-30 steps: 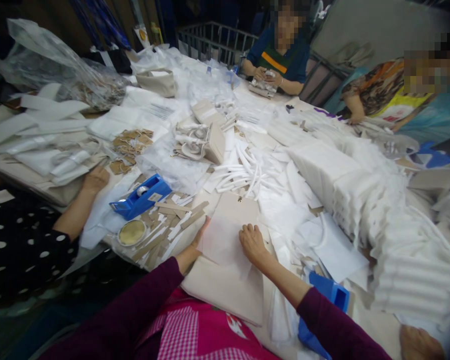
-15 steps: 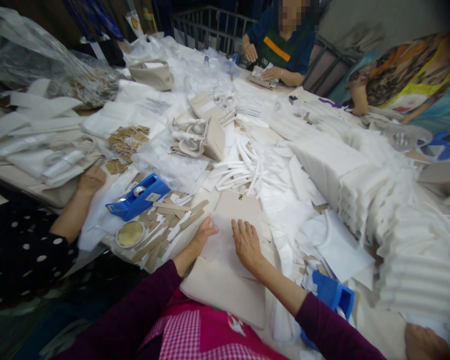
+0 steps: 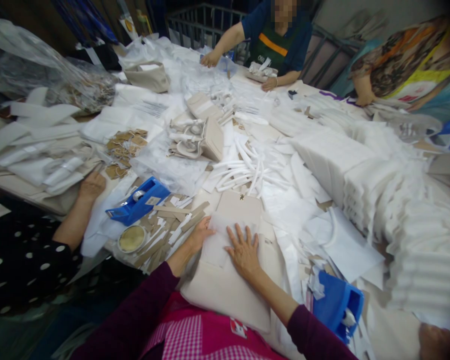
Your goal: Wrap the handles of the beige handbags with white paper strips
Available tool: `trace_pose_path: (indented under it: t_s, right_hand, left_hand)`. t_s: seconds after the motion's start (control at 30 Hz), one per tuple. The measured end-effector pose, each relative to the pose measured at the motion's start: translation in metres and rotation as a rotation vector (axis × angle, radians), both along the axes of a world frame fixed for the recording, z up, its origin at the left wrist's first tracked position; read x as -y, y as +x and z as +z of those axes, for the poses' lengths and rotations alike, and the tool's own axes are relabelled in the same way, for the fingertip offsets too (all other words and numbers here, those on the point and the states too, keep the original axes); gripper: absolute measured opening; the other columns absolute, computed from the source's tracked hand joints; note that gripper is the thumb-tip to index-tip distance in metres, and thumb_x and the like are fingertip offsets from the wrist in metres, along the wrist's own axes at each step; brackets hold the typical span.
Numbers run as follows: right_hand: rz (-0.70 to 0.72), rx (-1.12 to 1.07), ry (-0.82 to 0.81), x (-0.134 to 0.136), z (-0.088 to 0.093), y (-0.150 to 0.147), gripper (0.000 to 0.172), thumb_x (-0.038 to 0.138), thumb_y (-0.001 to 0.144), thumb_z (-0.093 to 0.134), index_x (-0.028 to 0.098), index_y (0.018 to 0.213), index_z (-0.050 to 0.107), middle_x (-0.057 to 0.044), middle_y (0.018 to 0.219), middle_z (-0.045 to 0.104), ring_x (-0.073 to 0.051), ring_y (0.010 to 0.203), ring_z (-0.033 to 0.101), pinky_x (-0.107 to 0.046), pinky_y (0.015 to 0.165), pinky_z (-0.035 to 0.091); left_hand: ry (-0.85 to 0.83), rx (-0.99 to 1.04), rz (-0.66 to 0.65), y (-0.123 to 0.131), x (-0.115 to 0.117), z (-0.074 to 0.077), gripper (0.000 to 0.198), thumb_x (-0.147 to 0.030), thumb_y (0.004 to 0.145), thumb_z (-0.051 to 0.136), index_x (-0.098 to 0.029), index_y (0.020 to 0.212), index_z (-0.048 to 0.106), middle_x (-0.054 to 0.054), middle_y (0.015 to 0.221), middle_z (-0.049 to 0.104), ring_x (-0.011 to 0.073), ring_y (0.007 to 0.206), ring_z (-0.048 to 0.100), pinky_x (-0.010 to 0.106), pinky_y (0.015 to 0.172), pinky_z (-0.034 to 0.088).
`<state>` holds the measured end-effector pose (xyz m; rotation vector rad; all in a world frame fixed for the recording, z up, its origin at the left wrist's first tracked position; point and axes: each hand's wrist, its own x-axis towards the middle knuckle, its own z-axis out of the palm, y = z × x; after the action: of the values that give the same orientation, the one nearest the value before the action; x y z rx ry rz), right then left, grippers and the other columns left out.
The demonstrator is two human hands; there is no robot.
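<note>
A beige handbag (image 3: 225, 297) with a small metal clasp at its far end lies flat in front of me, its near edge against my pink apron. Over its middle is a thin translucent white sheet (image 3: 216, 247). My left hand (image 3: 198, 236) has the left edge of this sheet between thumb and fingers. Flat on the sheet and the bag rests my right hand (image 3: 243, 255), fingers spread, holding nothing. Part of the sheet is hidden under that palm.
A blue tape dispenser (image 3: 138, 201), a round tin (image 3: 132, 239) and cardboard strips (image 3: 165, 225) lie left. Another blue dispenser (image 3: 335, 305) stands right, near stacked white padding (image 3: 416, 235). White tubes (image 3: 243, 172) and beige bags (image 3: 210, 137) lie beyond. Co-workers surround the table.
My right hand has spread its fingers and shifted slightly left over the sheet. My left hand stays at the sheet's edge. Across the table, a co-worker's arm has reached out to the left.
</note>
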<state>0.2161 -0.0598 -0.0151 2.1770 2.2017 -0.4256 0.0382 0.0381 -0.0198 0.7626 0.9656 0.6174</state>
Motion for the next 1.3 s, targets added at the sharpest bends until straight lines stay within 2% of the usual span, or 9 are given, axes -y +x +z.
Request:
trace_pose_path:
  t_s: [0.1, 0.2, 0.3, 0.4, 0.5, 0.63, 0.73, 0.87, 1.3]
  right_hand:
    - [0.001, -0.014, 0.005, 0.001, -0.002, -0.001, 0.055, 0.050, 0.092, 0.041, 0.042, 0.144, 0.024, -0.001, 0.155, 0.018, -0.038, 0.140, 0.010, -0.064, 0.105, 0.013]
    - [-0.008, -0.018, 0.014, 0.002, -0.004, -0.002, 0.055, 0.051, 0.092, 0.041, 0.043, 0.144, 0.025, 0.000, 0.156, 0.018, -0.038, 0.140, 0.010, -0.065, 0.105, 0.011]
    - [-0.016, -0.017, 0.024, 0.003, -0.006, -0.002, 0.055, 0.052, 0.092, 0.041, 0.042, 0.144, 0.025, 0.000, 0.155, 0.018, -0.038, 0.140, 0.010, -0.065, 0.104, 0.010]
    - [-0.030, -0.003, 0.025, 0.004, -0.009, -0.003, 0.055, 0.049, 0.092, 0.043, 0.040, 0.144, 0.027, -0.002, 0.155, 0.021, -0.039, 0.139, 0.011, -0.065, 0.104, 0.011]
    - [-0.076, 0.004, 0.034, 0.003, -0.013, -0.001, 0.057, 0.047, 0.092, 0.044, 0.031, 0.145, 0.030, -0.006, 0.152, 0.027, -0.038, 0.138, 0.015, -0.061, 0.106, 0.012]
    - [-0.231, -0.016, 0.053, -0.004, -0.014, 0.009, 0.046, 0.031, 0.095, 0.040, 0.014, 0.137, 0.039, -0.013, 0.141, 0.042, -0.029, 0.125, 0.035, -0.044, 0.102, 0.026]
    - [-0.220, 0.020, 0.044, -0.012, -0.010, 0.022, 0.032, 0.023, 0.091, 0.046, 0.013, 0.122, 0.050, -0.015, 0.123, 0.052, -0.027, 0.108, 0.044, -0.037, 0.090, 0.033]
    - [-0.134, 0.087, 0.045, -0.018, -0.004, 0.037, 0.027, 0.034, 0.086, 0.059, 0.014, 0.104, 0.055, -0.011, 0.101, 0.055, -0.027, 0.096, 0.045, -0.037, 0.086, 0.032]
    - [-0.041, 0.048, -0.010, -0.025, -0.005, 0.058, 0.034, 0.048, 0.085, 0.058, 0.018, 0.100, 0.053, -0.009, 0.101, 0.054, -0.025, 0.096, 0.046, -0.036, 0.082, 0.031]
  left_hand:
    - [0.192, -0.348, -0.102, -0.006, -0.010, -0.001, 0.057, -0.015, 0.067, 0.055, -0.016, 0.124, 0.045, 0.005, 0.092, 0.061, 0.0191, 0.082, 0.060, 0.037, 0.079, 0.050]
    - [0.515, -0.796, -0.060, 0.007, -0.016, 0.010, 0.054, -0.005, 0.067, 0.047, -0.016, 0.120, 0.050, 0.008, 0.100, 0.056, 0.0227, 0.100, 0.053, 0.041, 0.092, 0.042]
    - [0.801, -0.877, -0.180, 0.036, -0.009, 0.020, 0.051, 0.001, 0.072, 0.042, -0.021, 0.117, 0.052, 0.009, 0.116, 0.051, 0.0237, 0.115, 0.041, 0.041, 0.100, 0.033]
    - [0.986, -0.942, -0.423, 0.060, 0.004, 0.011, 0.036, -0.002, 0.079, 0.042, -0.021, 0.106, 0.055, 0.008, 0.108, 0.053, 0.0228, 0.104, 0.043, 0.037, 0.090, 0.039]
    - [0.998, -1.013, -0.468, 0.065, 0.013, -0.009, 0.021, -0.009, 0.084, 0.044, -0.019, 0.100, 0.055, 0.008, 0.103, 0.053, 0.0229, 0.098, 0.043, 0.037, 0.086, 0.039]
    - [1.067, -1.017, -0.464, 0.057, 0.016, -0.022, 0.019, -0.026, 0.086, 0.055, -0.019, 0.103, 0.051, 0.007, 0.106, 0.049, 0.0232, 0.101, 0.042, 0.038, 0.088, 0.038]
    - [1.096, -1.030, -0.489, 0.055, 0.016, -0.020, 0.030, -0.036, 0.082, 0.062, -0.020, 0.104, 0.050, 0.007, 0.108, 0.047, 0.0239, 0.103, 0.041, 0.038, 0.088, 0.038]
    - [1.120, -1.092, -0.499, 0.057, 0.018, -0.017, 0.033, -0.038, 0.082, 0.063, -0.019, 0.104, 0.048, 0.007, 0.108, 0.047, 0.0242, 0.102, 0.042, 0.039, 0.088, 0.037]
    - [1.155, -1.154, -0.517, 0.058, 0.018, -0.012, 0.036, -0.045, 0.079, 0.064, -0.019, 0.099, 0.050, 0.008, 0.105, 0.051, 0.0261, 0.101, 0.043, 0.040, 0.087, 0.037]
